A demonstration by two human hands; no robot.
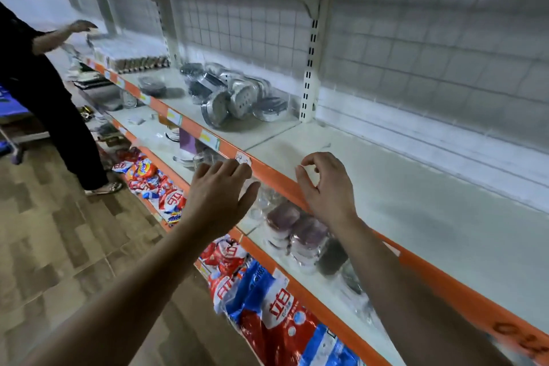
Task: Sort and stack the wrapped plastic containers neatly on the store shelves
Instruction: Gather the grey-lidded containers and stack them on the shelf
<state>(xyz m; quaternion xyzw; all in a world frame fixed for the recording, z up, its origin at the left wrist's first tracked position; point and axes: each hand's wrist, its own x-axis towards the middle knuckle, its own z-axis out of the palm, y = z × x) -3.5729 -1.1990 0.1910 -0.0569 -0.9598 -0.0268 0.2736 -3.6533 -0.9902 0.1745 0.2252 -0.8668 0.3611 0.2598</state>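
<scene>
Several wrapped plastic containers with purple lids (pixel 292 227) lie on the lower shelf, just below my hands. My left hand (pixel 218 193) hovers flat with straight fingers in front of the orange shelf edge (pixel 276 178), holding nothing. My right hand (pixel 325 187) hangs over that edge with fingers loosely curled, empty. A heap of wrapped grey and white round containers (pixel 231 95) lies on the upper shelf (pixel 416 202) to the left of the white upright.
A person in black (pixel 44 92) stands at the left, reaching toward the shelf. Red and blue detergent bags (pixel 267 303) fill the bottom shelf. A white slotted upright (pixel 309 68) divides the shelf bays. Wire grid backs the shelves.
</scene>
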